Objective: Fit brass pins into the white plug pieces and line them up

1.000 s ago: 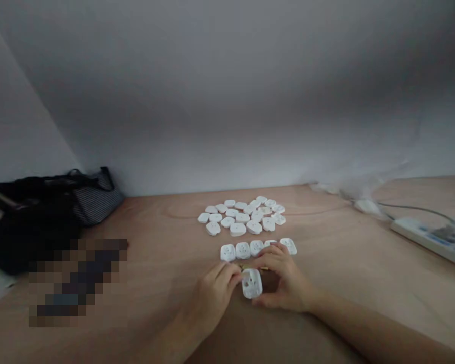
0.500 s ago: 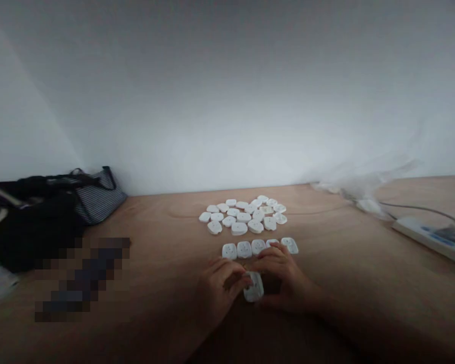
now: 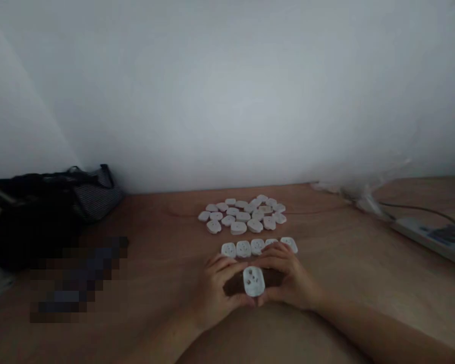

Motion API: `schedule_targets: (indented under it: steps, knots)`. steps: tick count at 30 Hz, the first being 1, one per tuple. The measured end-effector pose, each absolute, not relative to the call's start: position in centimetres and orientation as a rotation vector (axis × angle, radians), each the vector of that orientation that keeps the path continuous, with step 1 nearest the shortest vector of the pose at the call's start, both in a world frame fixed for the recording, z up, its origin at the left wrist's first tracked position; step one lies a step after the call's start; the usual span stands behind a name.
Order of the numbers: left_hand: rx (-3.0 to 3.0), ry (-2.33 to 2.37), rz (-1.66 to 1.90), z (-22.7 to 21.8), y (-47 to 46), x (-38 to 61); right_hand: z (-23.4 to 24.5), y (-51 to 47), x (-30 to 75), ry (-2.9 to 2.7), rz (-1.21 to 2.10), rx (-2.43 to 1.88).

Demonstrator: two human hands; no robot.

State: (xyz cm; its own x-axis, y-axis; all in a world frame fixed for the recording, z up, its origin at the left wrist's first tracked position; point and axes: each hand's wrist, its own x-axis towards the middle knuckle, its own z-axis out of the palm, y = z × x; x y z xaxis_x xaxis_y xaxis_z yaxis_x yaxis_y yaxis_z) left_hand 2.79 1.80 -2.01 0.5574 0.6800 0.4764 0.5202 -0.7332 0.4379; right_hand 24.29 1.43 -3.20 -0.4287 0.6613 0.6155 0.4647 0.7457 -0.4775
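Observation:
A small white socket cover (image 3: 254,281) with pin holes stands tilted toward me, pinched between both hands just above the wooden table (image 3: 163,242). My left hand (image 3: 216,290) grips its left edge with curled fingers. From the other side my right hand (image 3: 288,278) holds its right edge, fingers arched over it. Right behind my hands lies a row of several matching covers (image 3: 243,248), face up. Farther back sits a loose pile of the same white pieces (image 3: 242,216).
A black and striped bag (image 3: 41,212) lies at the left against the wall. A white power strip (image 3: 436,235) with a cable and some clear plastic wrap (image 3: 364,194) sits at the right. A blurred-out patch (image 3: 76,278) covers part of the table at the left.
The cover between my hands has been turned up so its holed face points at me, and both hands have closed in on its edges. The lighting has shifted.

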Motion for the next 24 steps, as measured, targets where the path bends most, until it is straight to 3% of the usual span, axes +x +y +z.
schedule_targets:
  steps: [12,24]
  knots:
    - [2.597,1.027,0.883,-1.3,1.3,3.3,-3.2,1.3,24.5,-2.168,0.24,-0.903]
    - [2.579,1.056,0.935,-1.4,1.1,3.3,-3.3,2.0,26.8,-2.241,0.072,-1.242]
